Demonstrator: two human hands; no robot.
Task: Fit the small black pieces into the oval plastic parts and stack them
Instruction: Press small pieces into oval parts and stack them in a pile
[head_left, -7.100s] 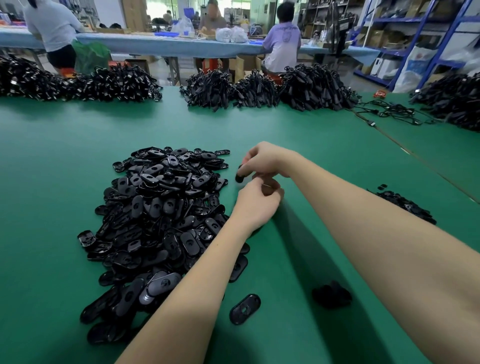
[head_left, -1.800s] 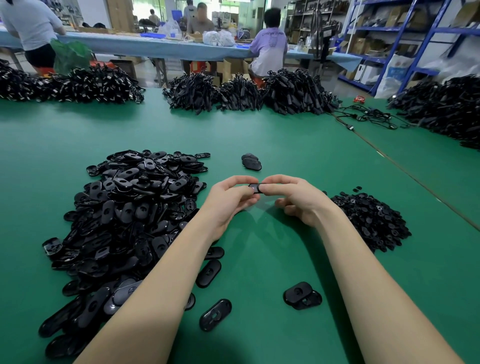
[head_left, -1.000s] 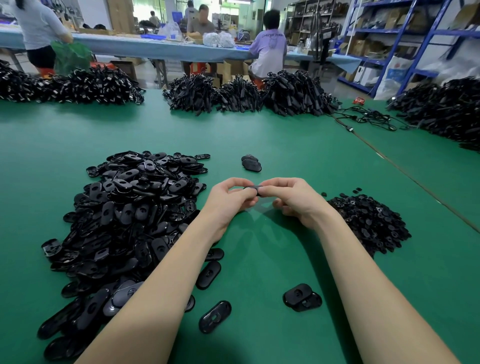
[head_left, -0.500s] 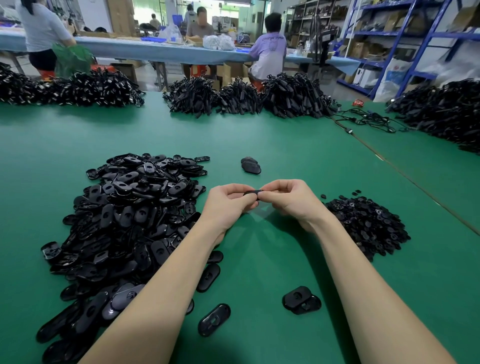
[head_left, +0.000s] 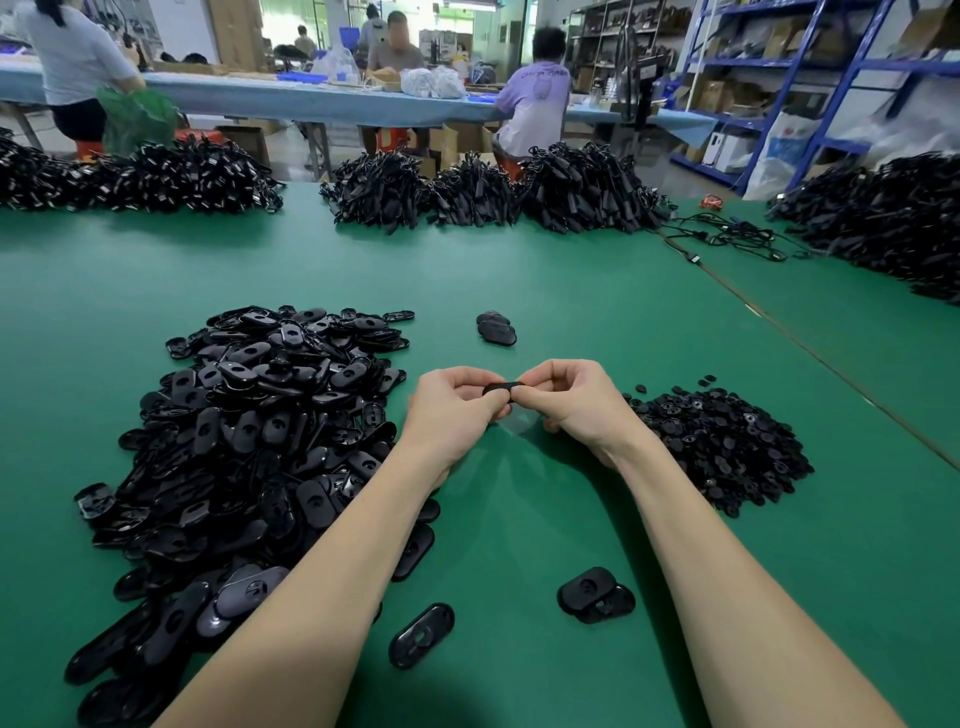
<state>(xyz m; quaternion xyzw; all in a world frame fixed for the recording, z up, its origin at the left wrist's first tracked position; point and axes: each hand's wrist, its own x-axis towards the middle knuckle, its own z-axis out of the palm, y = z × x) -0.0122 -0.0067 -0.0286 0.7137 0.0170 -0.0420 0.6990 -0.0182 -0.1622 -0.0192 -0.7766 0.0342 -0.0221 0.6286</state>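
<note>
Above the green table (head_left: 519, 270), the left hand (head_left: 452, 410) and right hand (head_left: 576, 402) are pinching one oval part (head_left: 503, 387) between curled fingers. Oval parts (head_left: 249, 441) are lying heaped left; small black pieces (head_left: 722, 441) right.

Bright overhead light lay evenly; my arms cast soft shadows on the green table (head_left: 519, 270). Edges bowed; background workers were blurred.

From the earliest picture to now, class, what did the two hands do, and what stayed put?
Both hands drew back from the far small stack toward the person. The left hand and right hand now pinch one oval part between them, above the green table. The big pile of oval parts and the small-piece pile look unchanged.
</note>
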